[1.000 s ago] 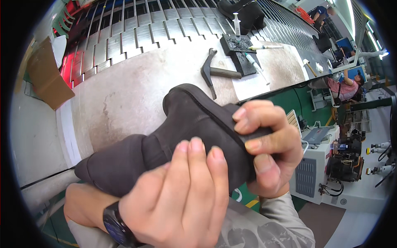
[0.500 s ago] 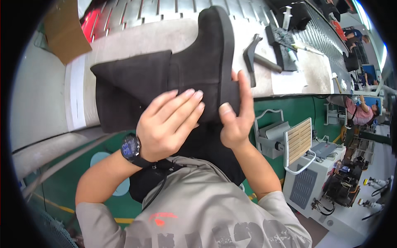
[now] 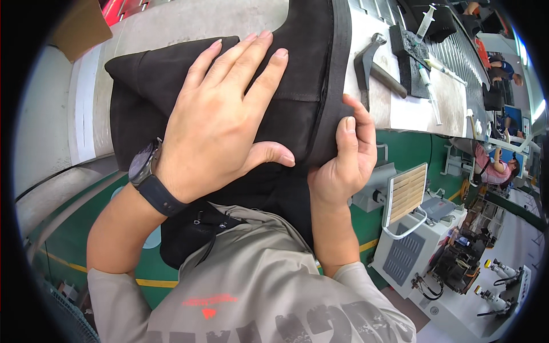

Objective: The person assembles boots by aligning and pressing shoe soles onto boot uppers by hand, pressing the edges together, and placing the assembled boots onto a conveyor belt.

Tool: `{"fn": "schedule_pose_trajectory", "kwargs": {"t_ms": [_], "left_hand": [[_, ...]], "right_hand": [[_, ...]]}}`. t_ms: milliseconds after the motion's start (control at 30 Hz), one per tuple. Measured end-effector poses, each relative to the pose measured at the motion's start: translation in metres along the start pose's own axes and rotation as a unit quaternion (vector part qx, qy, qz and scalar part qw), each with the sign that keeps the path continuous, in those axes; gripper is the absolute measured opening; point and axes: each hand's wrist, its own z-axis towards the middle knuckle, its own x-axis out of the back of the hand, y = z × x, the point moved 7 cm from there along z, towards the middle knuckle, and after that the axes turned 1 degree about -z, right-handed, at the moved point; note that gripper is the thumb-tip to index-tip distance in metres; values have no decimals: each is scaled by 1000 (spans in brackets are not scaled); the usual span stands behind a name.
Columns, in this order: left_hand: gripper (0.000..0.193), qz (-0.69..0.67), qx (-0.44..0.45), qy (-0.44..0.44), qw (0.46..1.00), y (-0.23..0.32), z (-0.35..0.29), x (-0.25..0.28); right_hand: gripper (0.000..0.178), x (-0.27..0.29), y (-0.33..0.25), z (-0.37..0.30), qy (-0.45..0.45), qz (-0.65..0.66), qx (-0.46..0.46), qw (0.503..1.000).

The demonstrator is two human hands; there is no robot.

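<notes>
A dark suede boot (image 3: 303, 74) lies on its side along the bench edge, its shaft to the left and its sole to the right. Its toe runs out of the top of the view. Flat across the boot's shaft and upper, my left hand (image 3: 223, 108) has its fingers spread and its thumb apart. My right hand (image 3: 346, 157) cups the heel end of the sole, with bent fingers and a raised thumb against it. A watch (image 3: 146, 163) is on my left wrist.
Right of the sole lie a hammer (image 3: 366, 63) and a black block (image 3: 407, 46) with several syringes (image 3: 430, 94) around it. A cardboard piece (image 3: 80, 28) is at the far left. A white machine (image 3: 409, 257) stands to the right, and people are farther back.
The boot now looks larger and nearer, shifted up and right. My left hand has moved up over it and spread its fingers. My right hand's fingers have bent in at the heel.
</notes>
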Motion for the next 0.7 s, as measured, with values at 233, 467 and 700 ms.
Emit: {"fn": "schedule_pose_trajectory", "kwargs": {"t_ms": [233,467,700], "left_hand": [[124,4,4,-11,1000,-1,0,3],[122,-27,4,-17,999,-1,6,5],[120,-32,-3,1,999,0,5,5]], "right_hand": [[36,0,-1,1,-58,-41,21,997],[31,-9,-17,2,-80,-154,39,984],[23,-18,-34,27,-168,-262,15,950]]}}
